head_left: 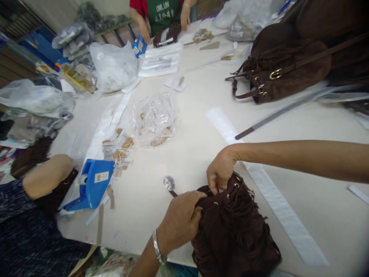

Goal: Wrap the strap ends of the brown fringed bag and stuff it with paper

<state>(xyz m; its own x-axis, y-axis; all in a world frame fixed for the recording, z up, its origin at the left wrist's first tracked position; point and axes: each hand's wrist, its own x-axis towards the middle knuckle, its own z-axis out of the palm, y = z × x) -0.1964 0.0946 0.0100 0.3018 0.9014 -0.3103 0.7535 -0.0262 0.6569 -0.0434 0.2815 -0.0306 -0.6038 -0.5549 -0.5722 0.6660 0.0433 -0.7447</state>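
Note:
A dark brown fringed suede bag (pixel 235 231) with small metal eyelets lies at the near edge of the white table (pixel 201 127). My left hand (pixel 180 221), a silver bracelet on its wrist, is closed on the bag's top edge at the left. My right hand (pixel 220 171) pinches the same rim a little farther back, fingers curled into the opening. A small grey piece on a dark strap (pixel 169 184) lies on the table just left of the bag.
A blue tape dispenser (pixel 93 184) and loose paper tags (pixel 119 148) lie left, beside a person's elbow (pixel 46 175). A clear plastic bag (pixel 154 119) is mid-table. More brown bags (pixel 276 71) are stacked right. A person in a green apron (pixel 163 13) works at the far end.

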